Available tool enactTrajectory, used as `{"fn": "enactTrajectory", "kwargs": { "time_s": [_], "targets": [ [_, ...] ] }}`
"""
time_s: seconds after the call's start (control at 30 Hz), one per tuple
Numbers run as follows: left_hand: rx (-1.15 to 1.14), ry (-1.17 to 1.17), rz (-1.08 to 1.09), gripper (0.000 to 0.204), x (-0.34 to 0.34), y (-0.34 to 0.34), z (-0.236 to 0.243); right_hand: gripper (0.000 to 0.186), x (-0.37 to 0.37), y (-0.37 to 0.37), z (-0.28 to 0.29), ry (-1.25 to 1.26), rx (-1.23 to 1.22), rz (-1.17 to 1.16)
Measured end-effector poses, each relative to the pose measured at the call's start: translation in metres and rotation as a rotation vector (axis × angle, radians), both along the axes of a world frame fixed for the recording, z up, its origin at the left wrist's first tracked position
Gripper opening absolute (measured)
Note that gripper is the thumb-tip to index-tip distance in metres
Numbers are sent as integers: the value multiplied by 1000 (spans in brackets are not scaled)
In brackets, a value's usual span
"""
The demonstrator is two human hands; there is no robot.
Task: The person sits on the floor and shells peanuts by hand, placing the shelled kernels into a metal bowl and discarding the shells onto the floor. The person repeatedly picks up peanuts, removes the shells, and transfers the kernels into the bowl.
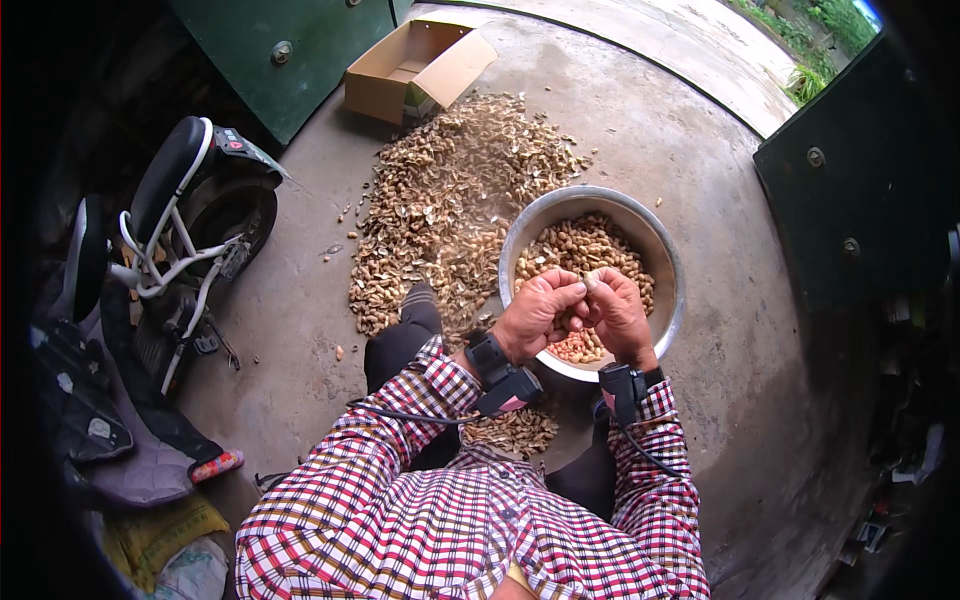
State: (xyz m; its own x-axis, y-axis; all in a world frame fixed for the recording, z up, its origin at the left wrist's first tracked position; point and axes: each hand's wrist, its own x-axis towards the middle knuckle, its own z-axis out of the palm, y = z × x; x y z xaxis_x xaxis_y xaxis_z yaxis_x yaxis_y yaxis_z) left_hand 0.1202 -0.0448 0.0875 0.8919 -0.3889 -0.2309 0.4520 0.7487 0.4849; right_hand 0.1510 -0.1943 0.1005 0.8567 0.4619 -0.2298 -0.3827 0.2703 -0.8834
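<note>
Both hands meet above a round steel basin (660,240) on the floor. The fingertips of my left hand (538,312) and my right hand (622,312) press together on a small peanut (586,280), mostly covered by the fingers. Unshelled peanuts (592,240) fill the far part of the basin, beyond the hands. Reddish shelled kernels (578,348) lie in its near part, partly hidden below the hands. A broad heap of peanut shells (430,230) spreads over the floor left of the basin. More shells (515,432) lie between my legs.
An open cardboard box (405,75) stands at the far edge of the shell heap. To the left is a two-wheeler with a black seat (170,175), beside dark cloth and sacks (175,535). Green metal doors (865,180) flank the doorway on both sides.
</note>
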Motion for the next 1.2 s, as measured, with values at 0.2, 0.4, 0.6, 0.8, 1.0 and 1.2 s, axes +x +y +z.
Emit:
{"fn": "enactTrajectory", "kwargs": {
  "time_s": [0.2,0.4,0.6,0.8,1.0,1.2],
  "targets": [
    [76,-12,142,10,4,15,8,14,-11,1,21,-200,-409,189],
    [361,-43,129,10,2,26,5,20,-13,4,12,-405,-612,736],
    [572,-245,-386,14,-6,34,9,12,11,-21,-6,-480,-649,262],
    [509,-246,-559,16,-8,39,17,17,12,-12,-9,-429,-621,197],
    [149,-4,-232,13,-6,34,10,19,10,-6,-9,-321,-472,113],
    [54,128,168,16,-1,28,1,21,-3,8,3,-116,-290,141]
  ]
}}
